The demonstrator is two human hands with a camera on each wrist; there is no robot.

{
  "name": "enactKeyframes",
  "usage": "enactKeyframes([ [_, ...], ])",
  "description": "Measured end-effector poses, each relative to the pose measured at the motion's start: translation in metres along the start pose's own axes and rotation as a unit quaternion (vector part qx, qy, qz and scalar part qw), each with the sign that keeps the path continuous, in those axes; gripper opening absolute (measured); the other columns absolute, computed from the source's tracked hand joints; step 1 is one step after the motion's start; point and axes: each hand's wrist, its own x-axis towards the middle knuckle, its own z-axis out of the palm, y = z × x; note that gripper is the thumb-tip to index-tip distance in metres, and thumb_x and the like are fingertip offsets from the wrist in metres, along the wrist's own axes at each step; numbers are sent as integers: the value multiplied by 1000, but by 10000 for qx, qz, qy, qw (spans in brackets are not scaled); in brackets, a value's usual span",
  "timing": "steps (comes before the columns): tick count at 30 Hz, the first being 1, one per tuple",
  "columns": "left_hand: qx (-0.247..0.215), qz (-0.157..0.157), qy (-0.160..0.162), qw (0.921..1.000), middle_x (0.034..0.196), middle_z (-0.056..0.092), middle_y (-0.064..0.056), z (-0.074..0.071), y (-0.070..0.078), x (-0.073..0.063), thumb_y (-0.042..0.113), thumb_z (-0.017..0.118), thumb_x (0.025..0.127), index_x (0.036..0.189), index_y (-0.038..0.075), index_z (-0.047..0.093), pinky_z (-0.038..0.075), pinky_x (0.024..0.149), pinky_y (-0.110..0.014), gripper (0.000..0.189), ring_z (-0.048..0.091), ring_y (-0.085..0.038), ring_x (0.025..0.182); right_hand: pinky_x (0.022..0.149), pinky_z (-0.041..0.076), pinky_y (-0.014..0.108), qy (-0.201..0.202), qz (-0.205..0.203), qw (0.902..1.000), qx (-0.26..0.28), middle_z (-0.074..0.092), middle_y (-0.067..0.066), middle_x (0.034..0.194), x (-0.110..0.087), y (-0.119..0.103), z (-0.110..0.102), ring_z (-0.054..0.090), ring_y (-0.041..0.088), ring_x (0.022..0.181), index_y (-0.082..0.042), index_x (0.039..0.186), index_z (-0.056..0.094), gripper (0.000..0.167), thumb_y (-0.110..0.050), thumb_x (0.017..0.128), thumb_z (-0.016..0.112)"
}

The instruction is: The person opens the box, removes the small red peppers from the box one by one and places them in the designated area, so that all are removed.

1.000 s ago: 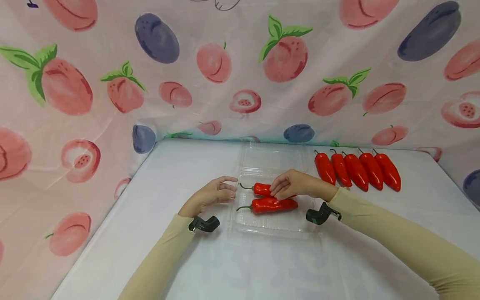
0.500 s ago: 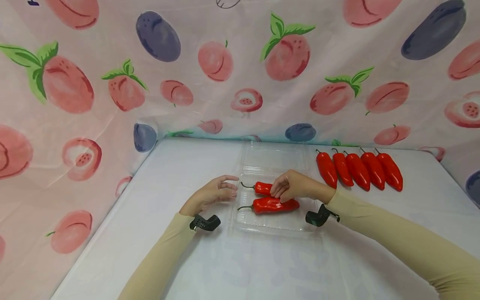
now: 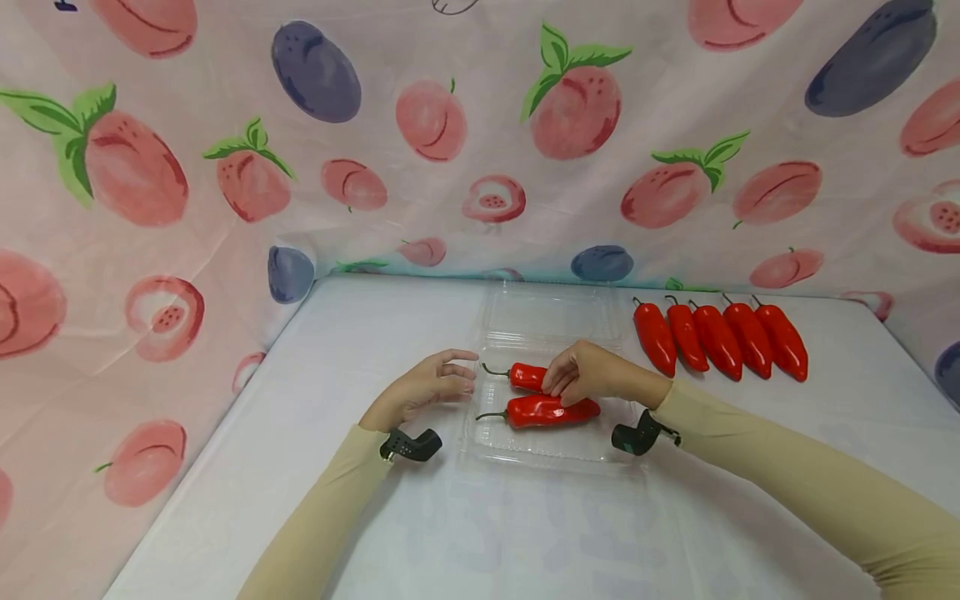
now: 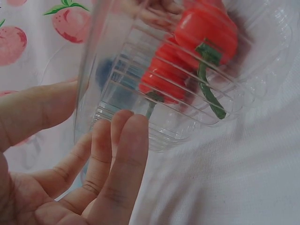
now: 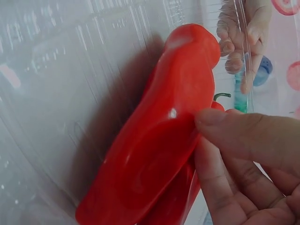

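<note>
Two long red peppers with green stems lie side by side in a clear plastic clamshell box (image 3: 555, 458), stems toward the left. My right hand (image 3: 592, 371) reaches over the far pepper (image 3: 527, 377), its thumb and bent fingers gripping it around the middle. The thumb tip also overlaps the edge of the near pepper (image 5: 150, 150) in the right wrist view. Part of the far pepper is hidden under the hand. Beside the box's left wall, my left hand (image 3: 427, 385) has its fingers loosely spread, fingertips right at the plastic (image 4: 117, 159) in the left wrist view.
Several more red peppers (image 3: 717, 340) lie in a row at the back right of the white table (image 3: 390, 533). The box's lid (image 3: 551, 310) is folded back flat behind it. A fruit-printed cloth (image 3: 480, 125) hangs at the back and left.
The whole view has shifted very slightly. Both hands and the peppers keep nearly the same places.
</note>
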Motion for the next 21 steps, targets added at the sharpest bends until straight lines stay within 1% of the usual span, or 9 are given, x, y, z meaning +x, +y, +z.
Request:
enactKeyframes([
  [4, -44, 67, -62, 9999, 117, 53, -16, -1, -1, 1, 5, 60, 87, 139, 2, 38, 52, 92, -34, 57, 60, -10, 88, 80, 57, 31, 89, -41, 9998, -188, 71, 12, 94, 0, -1, 2, 66, 16, 83, 0, 98, 72, 23, 5, 75, 72],
  [8, -45, 42, -53, 10000, 117, 53, -16, -1, -1, 1, 5, 60, 86, 139, 3, 39, 52, 91, -33, 57, 59, -11, 89, 78, 57, 31, 143, -116, 9994, -279, 71, 12, 93, -2, -3, 3, 66, 16, 82, 0, 96, 72, 23, 6, 74, 72],
  [11, -33, 12, -38, 10000, 117, 53, -15, 0, 0, 0, 5, 60, 86, 139, 4, 39, 52, 91, -32, 57, 59, -10, 89, 78, 57, 31, 151, -143, 9993, -325, 71, 13, 94, -2, -3, 4, 66, 17, 82, 0, 98, 71, 25, 7, 74, 72],
  [21, -34, 36, -71, 10000, 120, 52, -19, 0, 3, -3, 4, 59, 87, 140, 2, 37, 52, 91, -32, 57, 60, -8, 88, 79, 57, 31, 233, -94, 9976, -649, 71, 12, 97, -5, -7, 7, 66, 17, 83, 0, 103, 71, 29, 4, 74, 73],
])
